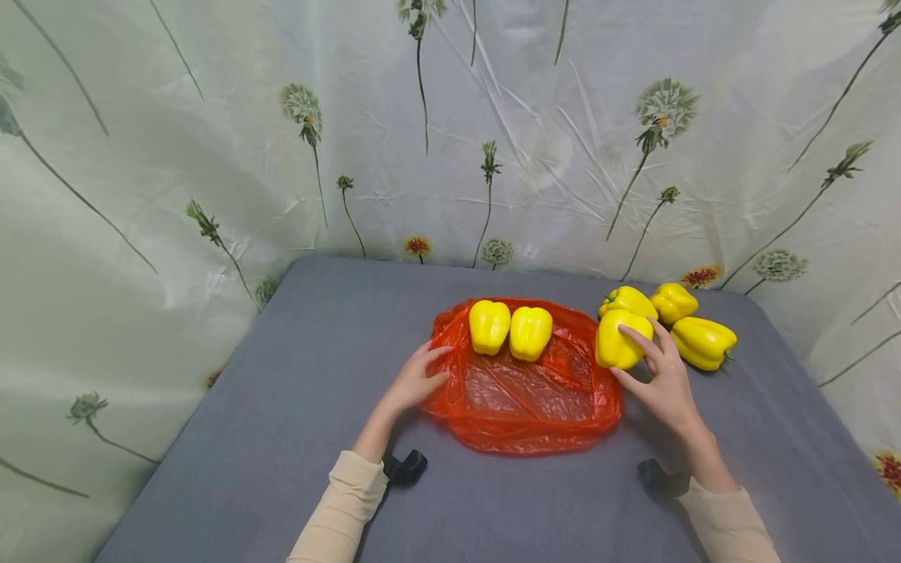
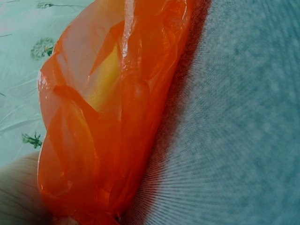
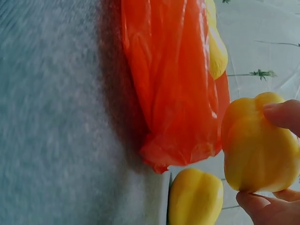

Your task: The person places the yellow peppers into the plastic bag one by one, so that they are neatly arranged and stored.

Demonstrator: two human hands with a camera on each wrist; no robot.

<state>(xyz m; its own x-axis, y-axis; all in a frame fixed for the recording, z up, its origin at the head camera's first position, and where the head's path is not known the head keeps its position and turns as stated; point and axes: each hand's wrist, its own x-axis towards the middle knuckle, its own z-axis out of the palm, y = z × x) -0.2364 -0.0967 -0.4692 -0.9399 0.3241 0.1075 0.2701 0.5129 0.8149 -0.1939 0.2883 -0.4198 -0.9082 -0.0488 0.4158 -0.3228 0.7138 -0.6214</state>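
Note:
A red plastic bag (image 1: 524, 439) lies spread with its mouth up on the grey surface. Two yellow bell peppers (image 1: 489, 328) sit side by side in its far left part. At the bag's left edge, my left hand (image 1: 414, 383) holds the rim between thumb and fingers; part of the fingers is hidden by the plastic. My right hand (image 1: 667, 385) grips another yellow bell pepper (image 3: 260, 145) between thumb and fingertips, above the bag's right edge. In the right wrist view, this pepper hangs clear of the surface, beside the bag (image 3: 173, 93).
Three more yellow bell peppers lie right of the bag: one (image 1: 626, 300) partly behind the held pepper, one (image 1: 674, 303) farther back, one (image 1: 705, 344) on its side. A curtain (image 1: 535, 156) with dandelion prints hangs behind the grey table (image 1: 281, 438). Dark straps sit near both wrists.

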